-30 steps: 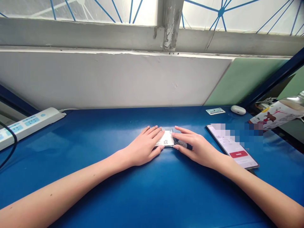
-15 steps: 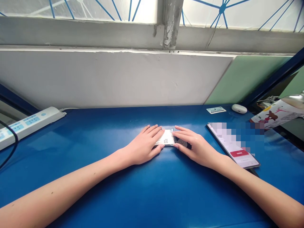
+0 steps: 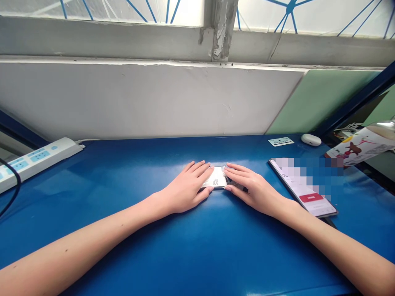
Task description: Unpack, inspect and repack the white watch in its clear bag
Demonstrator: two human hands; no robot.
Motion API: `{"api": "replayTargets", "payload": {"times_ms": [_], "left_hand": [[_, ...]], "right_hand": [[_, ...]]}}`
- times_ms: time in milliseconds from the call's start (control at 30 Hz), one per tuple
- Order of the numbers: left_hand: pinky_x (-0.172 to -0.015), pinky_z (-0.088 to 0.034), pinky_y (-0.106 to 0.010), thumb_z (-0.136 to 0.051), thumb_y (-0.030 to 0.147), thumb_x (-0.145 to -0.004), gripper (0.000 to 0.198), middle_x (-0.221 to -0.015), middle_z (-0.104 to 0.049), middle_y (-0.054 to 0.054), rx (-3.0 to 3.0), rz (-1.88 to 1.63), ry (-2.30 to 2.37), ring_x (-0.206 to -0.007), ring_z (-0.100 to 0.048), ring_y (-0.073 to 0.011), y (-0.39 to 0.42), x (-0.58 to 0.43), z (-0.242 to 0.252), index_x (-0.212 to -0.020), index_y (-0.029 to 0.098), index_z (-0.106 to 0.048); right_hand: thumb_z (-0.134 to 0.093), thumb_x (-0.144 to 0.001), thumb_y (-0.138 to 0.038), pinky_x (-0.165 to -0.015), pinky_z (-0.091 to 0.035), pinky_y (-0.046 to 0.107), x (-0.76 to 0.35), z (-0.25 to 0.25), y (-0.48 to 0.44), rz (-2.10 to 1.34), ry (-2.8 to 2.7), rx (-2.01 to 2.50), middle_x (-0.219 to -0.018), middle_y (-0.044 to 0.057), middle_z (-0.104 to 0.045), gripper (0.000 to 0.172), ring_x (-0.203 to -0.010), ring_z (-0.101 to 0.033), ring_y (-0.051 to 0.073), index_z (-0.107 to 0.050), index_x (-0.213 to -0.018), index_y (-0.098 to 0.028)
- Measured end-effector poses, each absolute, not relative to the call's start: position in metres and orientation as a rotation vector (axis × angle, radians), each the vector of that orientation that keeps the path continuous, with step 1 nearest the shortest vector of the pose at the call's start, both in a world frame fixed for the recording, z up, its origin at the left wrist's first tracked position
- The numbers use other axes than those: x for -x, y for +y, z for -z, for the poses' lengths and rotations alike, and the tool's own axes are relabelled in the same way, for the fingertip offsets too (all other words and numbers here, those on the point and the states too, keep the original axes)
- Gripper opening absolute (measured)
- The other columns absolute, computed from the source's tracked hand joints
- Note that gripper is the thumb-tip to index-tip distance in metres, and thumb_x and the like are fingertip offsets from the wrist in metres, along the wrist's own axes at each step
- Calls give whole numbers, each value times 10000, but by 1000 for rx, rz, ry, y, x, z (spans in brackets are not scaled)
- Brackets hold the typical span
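A small flat clear packet [image 3: 217, 179] with a white label lies on the blue table [image 3: 197, 246], just past the middle. My left hand [image 3: 187, 188] lies flat with its fingertips pressing on the packet's left end. My right hand [image 3: 251, 187] lies flat over the packet's right end, fingers stretched toward the left hand. Most of the packet's right part is hidden under those fingers. Both hands press down on it rather than grasp it.
A phone [image 3: 304, 187] with a lit screen lies right of my right hand. Behind it are a small white card [image 3: 280, 142] and a white earbud case [image 3: 311, 139]. A printed bottle [image 3: 361, 146] lies at the right edge. A white power strip [image 3: 33, 158] sits at left.
My right hand's fingers have slid a little further left over the packet. The left hand has stayed in place. The view has shifted slightly.
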State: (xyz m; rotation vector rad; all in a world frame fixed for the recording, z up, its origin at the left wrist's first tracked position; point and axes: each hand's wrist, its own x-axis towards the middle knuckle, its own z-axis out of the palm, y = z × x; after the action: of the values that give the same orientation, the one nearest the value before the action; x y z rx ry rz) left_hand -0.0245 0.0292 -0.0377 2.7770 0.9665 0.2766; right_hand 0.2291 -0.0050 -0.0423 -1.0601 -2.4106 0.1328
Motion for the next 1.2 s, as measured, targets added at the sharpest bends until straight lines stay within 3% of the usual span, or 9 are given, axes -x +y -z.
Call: {"api": "replayTargets", "payload": {"times_ms": [300, 467, 733, 933, 1100, 1200], "left_hand": [[-1193, -252, -540, -389, 408, -1028, 547, -1544, -409, -176, -2797, -267, 974, -1455, -336, -331, 28, 23, 37, -1489, 114, -394], [-1187, -265, -546, -393, 402, -1027, 534, -1534, -425, -175, -2773, -286, 965, -1450, -345, -333, 27, 22, 34, -1477, 115, -415], [-1190, -256, -535, -384, 407, -1028, 539, -1542, -416, -171, -2787, -271, 967, -1449, -348, -329, 28, 23, 35, -1487, 125, -398], [-1177, -275, -551, -387, 388, -1027, 524, -1528, -433, -176, -2796, -293, 958, -1441, -355, -343, 29, 23, 36, -1473, 116, -416], [-1177, -277, -545, -388, 369, -1027, 523, -1522, -441, -174, -2814, -283, 955, -1434, -366, -347, 29, 22, 36, -1483, 115, -400], [-1176, -281, -547, -412, 376, -1020, 529, -1517, -447, -177, -2808, -291, 955, -1430, -370, -349, 30, 22, 36, -1478, 112, -404]], "right_hand": [[-463, -984, -176, -1102, -483, 471, -220, 34, -10, 134, -2537, 1010, -1288, 211, -660, 361, -1310, -547, 332, -611, -1284, -39], [-459, -982, -166, -1092, -496, 457, -218, 32, -9, 97, -2546, 1003, -1288, 205, -663, 360, -1295, -560, 323, -604, -1282, -28], [-506, -972, -215, -1057, -525, 469, -222, 34, -5, -131, -2446, 1042, -1298, 141, -678, 364, -1283, -580, 301, -612, -1311, -136], [-527, -959, -216, -1095, -484, 497, -223, 34, -4, -163, -2445, 1020, -1370, 155, -626, 341, -1384, -471, 315, -644, -1271, -143], [-465, -949, -105, -1138, -437, 503, -216, 33, -9, -21, -2534, 958, -1429, 187, -566, 312, -1428, -401, 334, -689, -1165, -96], [-470, -964, -148, -1138, -437, 500, -216, 34, -9, -48, -2500, 990, -1414, 193, -578, 328, -1424, -407, 333, -659, -1223, -78]]}}
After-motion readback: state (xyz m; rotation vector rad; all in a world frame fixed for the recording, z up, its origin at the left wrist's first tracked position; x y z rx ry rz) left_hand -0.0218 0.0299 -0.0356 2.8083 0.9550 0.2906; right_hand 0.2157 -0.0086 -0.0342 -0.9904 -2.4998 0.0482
